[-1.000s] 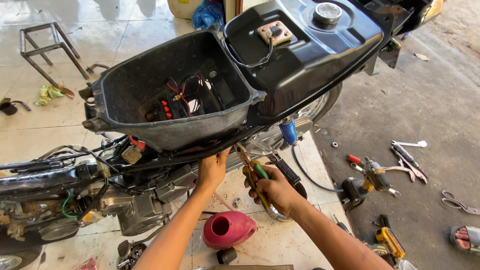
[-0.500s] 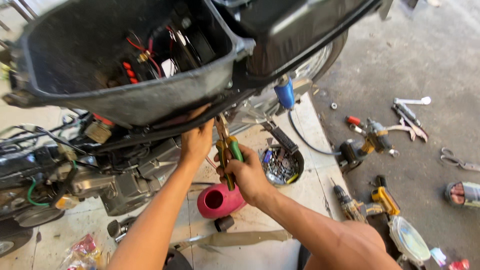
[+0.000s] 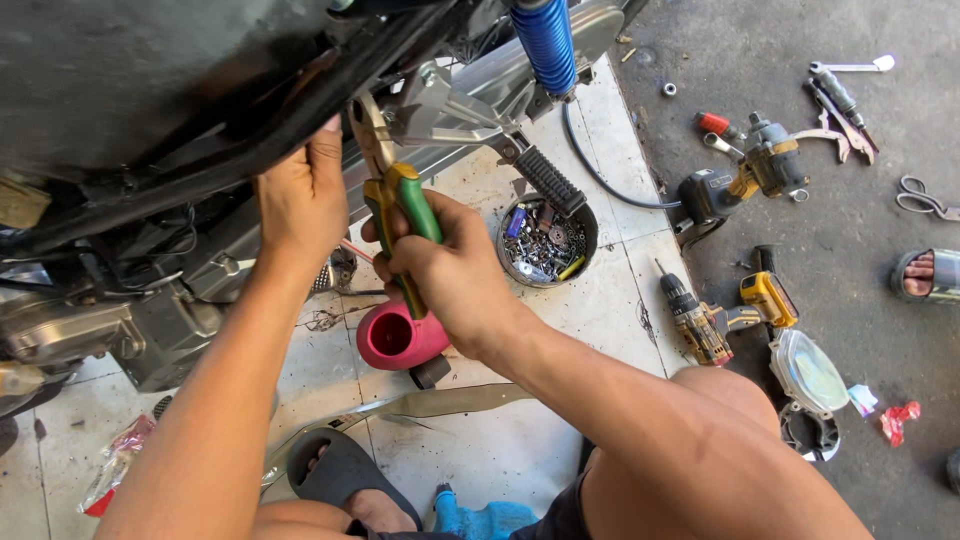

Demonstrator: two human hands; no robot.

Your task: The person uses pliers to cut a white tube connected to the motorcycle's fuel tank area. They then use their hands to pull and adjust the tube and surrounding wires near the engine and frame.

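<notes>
Right hand (image 3: 455,275) wrapped tight around the green-and-yellow handles of the pliers (image 3: 395,200) — fingers closed, thumb over the top handle. The plier nose points up and away from my knuckles, disappearing at the lower edge of the black body panel (image 3: 150,90); what it bites on I cannot tell, the tip is half hidden.

Left hand (image 3: 300,195) just beside the plier nose, fingers curled up onto the underside edge of the same panel, holding or bracing it — not gripping a tool.

Outward from the fingers: directly under my right wrist, a pink cup (image 3: 398,335) on the tiled floor. Beyond the right knuckles, a round tin of screws and small parts (image 3: 547,238), touching the rubber footpeg (image 3: 548,180). Above that, a blue shock spring (image 3: 545,40). Further right, well apart on the concrete, a yellow drill (image 3: 765,298), a grinder (image 3: 745,175), loose wrenches (image 3: 840,95).

Judgement: keep the left hand steady against the panel, squeeze the handles evenly, pull in line with the nose, not sideways, so the pliers don't slip onto the fingers beside them.
</notes>
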